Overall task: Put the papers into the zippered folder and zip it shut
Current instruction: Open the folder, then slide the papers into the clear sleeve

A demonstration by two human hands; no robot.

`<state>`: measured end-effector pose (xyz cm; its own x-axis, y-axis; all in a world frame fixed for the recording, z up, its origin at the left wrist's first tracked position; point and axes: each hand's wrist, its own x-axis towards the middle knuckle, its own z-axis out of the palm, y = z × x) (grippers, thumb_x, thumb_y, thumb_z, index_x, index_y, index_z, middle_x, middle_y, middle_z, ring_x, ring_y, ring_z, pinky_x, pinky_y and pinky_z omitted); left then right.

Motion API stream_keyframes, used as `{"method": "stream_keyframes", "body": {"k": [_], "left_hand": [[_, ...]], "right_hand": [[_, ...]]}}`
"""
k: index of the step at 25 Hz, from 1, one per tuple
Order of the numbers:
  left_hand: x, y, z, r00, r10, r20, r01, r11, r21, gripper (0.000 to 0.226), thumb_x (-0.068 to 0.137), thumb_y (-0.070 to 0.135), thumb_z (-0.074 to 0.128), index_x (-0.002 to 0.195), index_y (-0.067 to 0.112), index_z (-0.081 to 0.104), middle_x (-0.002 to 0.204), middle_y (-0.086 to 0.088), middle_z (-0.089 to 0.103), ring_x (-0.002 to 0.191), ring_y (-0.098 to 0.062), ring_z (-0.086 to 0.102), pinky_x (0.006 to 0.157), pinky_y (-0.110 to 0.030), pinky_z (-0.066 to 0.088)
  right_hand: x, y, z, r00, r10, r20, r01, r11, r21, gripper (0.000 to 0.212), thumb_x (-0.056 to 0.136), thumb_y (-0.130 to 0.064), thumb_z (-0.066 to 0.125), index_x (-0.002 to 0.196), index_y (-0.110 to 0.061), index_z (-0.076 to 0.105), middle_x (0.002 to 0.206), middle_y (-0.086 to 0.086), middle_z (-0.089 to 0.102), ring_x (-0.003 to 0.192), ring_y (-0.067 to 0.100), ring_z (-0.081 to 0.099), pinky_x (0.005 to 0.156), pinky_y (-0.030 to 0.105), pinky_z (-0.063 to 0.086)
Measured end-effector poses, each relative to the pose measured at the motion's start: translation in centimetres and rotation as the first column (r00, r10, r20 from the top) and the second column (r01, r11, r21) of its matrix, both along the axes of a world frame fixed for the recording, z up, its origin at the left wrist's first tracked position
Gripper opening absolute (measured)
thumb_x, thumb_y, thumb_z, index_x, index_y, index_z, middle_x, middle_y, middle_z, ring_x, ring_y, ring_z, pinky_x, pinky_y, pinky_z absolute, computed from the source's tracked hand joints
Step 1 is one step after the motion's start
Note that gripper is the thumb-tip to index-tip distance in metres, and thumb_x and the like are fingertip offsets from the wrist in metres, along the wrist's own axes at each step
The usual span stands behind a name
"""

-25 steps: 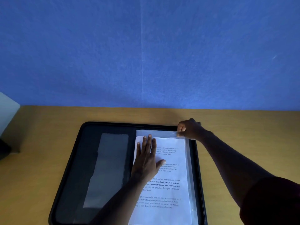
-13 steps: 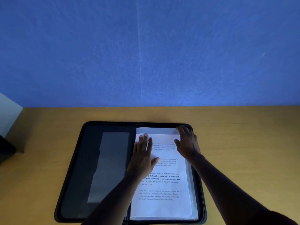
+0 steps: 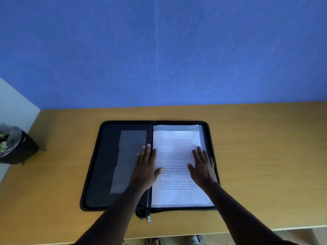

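A black zippered folder (image 3: 99, 167) lies open and flat on the wooden desk. White printed papers (image 3: 177, 138) rest in its right half, inside a clear sleeve. My left hand (image 3: 146, 167) lies flat over the folder's spine and the papers' left edge, fingers spread. My right hand (image 3: 203, 167) lies flat on the papers' right side. Neither hand grips anything. The silver zipper pull (image 3: 149, 219) hangs at the folder's near edge by the spine. A grey translucent pocket (image 3: 129, 160) covers part of the left half.
The wooden desk (image 3: 265, 156) runs left to right, backed by a blue wall (image 3: 159, 50). A dark pot holding a plant (image 3: 16, 147) stands at the desk's left end. The desk's near edge (image 3: 292, 228) shows at bottom right, with shoes below it.
My right hand has left the sleeve's top right corner and come down flat on the papers. My left hand slid left toward the spine. The view has pulled back, showing the folder's near edge.
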<state>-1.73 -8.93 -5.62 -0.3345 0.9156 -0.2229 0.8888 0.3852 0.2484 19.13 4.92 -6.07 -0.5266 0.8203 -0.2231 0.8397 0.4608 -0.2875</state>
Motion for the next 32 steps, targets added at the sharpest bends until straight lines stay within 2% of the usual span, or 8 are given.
{"method": "stream_keyframes", "body": {"k": [7,11,14,16,21,25,32], "left_hand": [[-2.5,-5.8,0.2,0.995,0.071,-0.066,-0.073,0.997,-0.033,0.084,0.098,0.057,0.041,0.159,0.015,-0.001,0.163,-0.013,-0.022,0.151,-0.032,-0.019,0.123,-0.046,-0.005],[-4.4,-8.5,0.4,0.985,0.151,-0.084,-0.155,0.987,-0.038,0.082,0.098,0.054,0.044,0.159,0.014,0.007,0.165,-0.016,-0.014,0.152,-0.034,-0.015,0.123,-0.053,-0.001],[-5.9,-10.5,0.3,0.962,0.254,-0.100,-0.263,0.960,-0.096,0.080,0.099,0.058,0.036,0.159,0.017,0.004,0.165,-0.016,-0.016,0.151,-0.036,-0.016,0.122,-0.056,-0.002],[-6.6,-11.3,0.4,0.942,0.326,-0.080,-0.333,0.936,-0.116,0.080,0.099,0.060,0.034,0.159,0.019,0.002,0.165,-0.016,-0.016,0.151,-0.039,-0.014,0.120,-0.059,-0.001],[-8.1,-12.4,1.1,0.836,0.549,0.007,-0.542,0.827,-0.150,0.084,0.097,0.060,0.040,0.158,0.015,0.004,0.164,-0.022,-0.007,0.148,-0.048,0.002,0.117,-0.062,0.016],[-8.6,-12.8,1.3,0.792,0.605,0.078,-0.597,0.795,-0.102,0.083,0.097,0.055,0.045,0.157,0.009,0.011,0.163,-0.023,0.005,0.148,-0.042,0.011,0.115,-0.056,0.026],[-9.5,-11.8,2.6,0.680,0.707,0.194,-0.714,0.699,-0.045,0.078,0.097,0.054,0.049,0.155,0.012,0.019,0.158,-0.018,0.026,0.138,-0.045,0.029,0.105,-0.061,0.035]], "right_hand": [[1.1,-3.6,1.0,0.999,0.016,0.039,-0.015,0.999,-0.028,0.068,0.095,-0.044,0.050,0.152,-0.018,0.023,0.165,0.008,0.006,0.152,0.030,0.004,0.117,0.047,0.022],[1.1,-4.6,1.5,0.999,0.021,0.026,-0.019,0.998,-0.066,0.071,0.094,-0.046,0.052,0.151,-0.018,0.022,0.165,0.008,0.004,0.152,0.031,0.003,0.119,0.053,0.020],[0.9,-4.6,1.7,1.000,0.003,0.012,-0.002,0.995,-0.096,0.075,0.093,-0.046,0.054,0.154,-0.018,0.018,0.165,0.008,0.002,0.152,0.031,0.001,0.120,0.054,0.016],[0.7,-4.6,1.7,1.000,-0.004,0.005,0.005,0.994,-0.108,0.078,0.093,-0.045,0.056,0.154,-0.018,0.017,0.165,0.007,0.002,0.152,0.031,0.001,0.121,0.055,0.016],[0.7,-4.6,1.6,0.999,-0.038,-0.010,0.037,0.992,-0.121,0.080,0.091,-0.044,0.059,0.155,-0.019,0.016,0.165,0.005,0.002,0.152,0.028,0.001,0.121,0.054,0.015],[0.9,-4.6,1.4,1.000,-0.030,-0.007,0.030,0.994,-0.108,0.081,0.091,-0.046,0.058,0.155,-0.020,0.015,0.166,0.003,0.002,0.152,0.026,0.000,0.122,0.052,0.013],[1.3,-4.7,1.4,1.000,-0.008,0.002,0.008,0.996,-0.091,0.082,0.091,-0.049,0.056,0.155,-0.022,0.013,0.166,0.002,0.000,0.152,0.025,-0.001,0.122,0.051,0.013]]}}
